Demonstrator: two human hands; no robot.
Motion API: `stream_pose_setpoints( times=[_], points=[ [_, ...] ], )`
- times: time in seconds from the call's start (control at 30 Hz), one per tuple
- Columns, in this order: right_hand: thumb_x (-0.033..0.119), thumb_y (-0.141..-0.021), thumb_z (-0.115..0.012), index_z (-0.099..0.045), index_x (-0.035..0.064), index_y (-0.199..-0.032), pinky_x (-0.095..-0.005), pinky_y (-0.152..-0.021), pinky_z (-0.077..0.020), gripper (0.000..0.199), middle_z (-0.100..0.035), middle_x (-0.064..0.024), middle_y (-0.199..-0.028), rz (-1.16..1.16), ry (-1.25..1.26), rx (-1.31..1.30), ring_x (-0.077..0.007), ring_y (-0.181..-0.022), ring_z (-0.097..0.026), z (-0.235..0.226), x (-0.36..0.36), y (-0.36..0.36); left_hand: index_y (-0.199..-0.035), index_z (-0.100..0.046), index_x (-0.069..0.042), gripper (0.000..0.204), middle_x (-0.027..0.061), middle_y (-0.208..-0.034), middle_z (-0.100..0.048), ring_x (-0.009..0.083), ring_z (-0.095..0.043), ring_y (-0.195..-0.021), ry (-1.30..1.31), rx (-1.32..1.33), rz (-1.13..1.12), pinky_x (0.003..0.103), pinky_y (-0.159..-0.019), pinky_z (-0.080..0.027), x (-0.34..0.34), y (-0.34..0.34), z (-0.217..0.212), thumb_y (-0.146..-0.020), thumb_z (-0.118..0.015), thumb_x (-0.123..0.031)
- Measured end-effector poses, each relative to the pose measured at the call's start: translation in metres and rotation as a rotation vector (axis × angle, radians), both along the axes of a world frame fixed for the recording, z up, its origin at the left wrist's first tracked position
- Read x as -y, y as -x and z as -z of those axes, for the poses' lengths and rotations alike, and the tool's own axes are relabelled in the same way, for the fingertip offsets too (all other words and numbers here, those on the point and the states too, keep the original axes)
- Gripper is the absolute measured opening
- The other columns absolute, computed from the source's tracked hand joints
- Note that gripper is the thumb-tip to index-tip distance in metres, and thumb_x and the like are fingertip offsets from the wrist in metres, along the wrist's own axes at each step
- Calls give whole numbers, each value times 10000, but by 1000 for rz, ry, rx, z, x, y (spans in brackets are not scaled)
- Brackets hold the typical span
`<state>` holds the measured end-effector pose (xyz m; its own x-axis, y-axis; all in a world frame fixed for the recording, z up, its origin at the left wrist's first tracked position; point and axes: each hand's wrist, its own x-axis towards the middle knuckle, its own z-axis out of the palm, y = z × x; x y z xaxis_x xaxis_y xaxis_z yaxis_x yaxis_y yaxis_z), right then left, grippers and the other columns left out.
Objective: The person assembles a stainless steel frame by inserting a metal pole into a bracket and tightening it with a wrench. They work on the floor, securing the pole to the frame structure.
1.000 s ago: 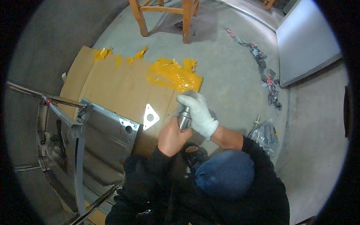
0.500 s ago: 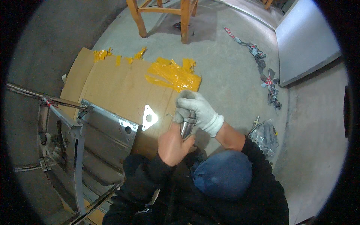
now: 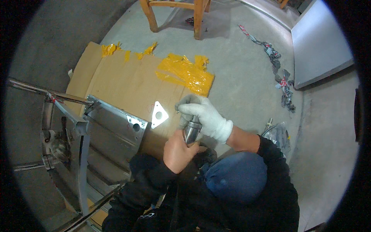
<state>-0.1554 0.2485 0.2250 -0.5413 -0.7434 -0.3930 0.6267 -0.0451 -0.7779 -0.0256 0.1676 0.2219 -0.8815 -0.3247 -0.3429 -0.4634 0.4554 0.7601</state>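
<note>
Beside the cardboard's [image 3: 123,81] right edge, a bare left hand [image 3: 179,154] grips a metal cylinder [image 3: 190,135]; a gloved right hand [image 3: 207,117] closes around its far end; apparently mid-adjustment, the work next calls for a steady left hold.

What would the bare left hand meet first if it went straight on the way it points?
Most likely the white-gloved right hand, at the far end of the silver metal cylinder; depth is unclear.
</note>
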Motion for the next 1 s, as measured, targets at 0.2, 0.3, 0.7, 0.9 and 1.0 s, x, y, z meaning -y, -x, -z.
stream_pose_setpoints(
  times=[0.2, 0.3, 0.7, 0.9, 1.0],
  points=[
    [142, -801, -598, -554, -10, -943, -277, -555, -488, 213, -541, -43, -669, -48, 1, 22, -142, -580, -576, 0, 3, 5, -888, -507, 55, 360, 146, -679, -576, 231, -568, -574, 19, -114, 20, 360, -563, -471, 1, -5, 13, -684, -710, -162],
    [135, -796, -602, -551, -7, -917, -288, -549, -501, 193, -542, -50, -678, 129, -18, -60, -146, -574, -575, 5, 7, 0, -912, -510, 39, 348, 101, -680, -566, 177, -555, -570, -163, -107, 10, 326, -536, -467, 10, 2, 21, -699, -714, -146],
    [118, -798, -593, -536, -18, -916, -295, -505, -505, 189, -559, -75, -690, 203, 46, -12, -158, -544, -577, -2, 4, 12, -907, -511, 19, 342, 124, -728, -568, 222, -583, -660, -176, -137, -11, 363, -619, -469, 7, 18, 18, -690, -687, -177],
    [117, -795, -591, -533, -19, -918, -310, -478, -508, 193, -554, -74, -691, 289, 9, -162, -155, -528, -570, -2, 2, 8, -954, -479, 29, 322, 96, -693, -549, 182, -575, -591, -632, -25, 104, 322, -555, -469, 19, 22, 16, -730, -652, -126],
    [126, -798, -591, -535, -21, -917, -312, -465, -507, 198, -553, -71, -694, 247, 108, -148, -150, -524, -564, -10, -1, 14, -957, -477, 29, 310, 66, -696, -540, 136, -554, -575, -971, 53, 169, 286, -540, -461, 25, 24, 3, -739, -649, -109]
  ],
)
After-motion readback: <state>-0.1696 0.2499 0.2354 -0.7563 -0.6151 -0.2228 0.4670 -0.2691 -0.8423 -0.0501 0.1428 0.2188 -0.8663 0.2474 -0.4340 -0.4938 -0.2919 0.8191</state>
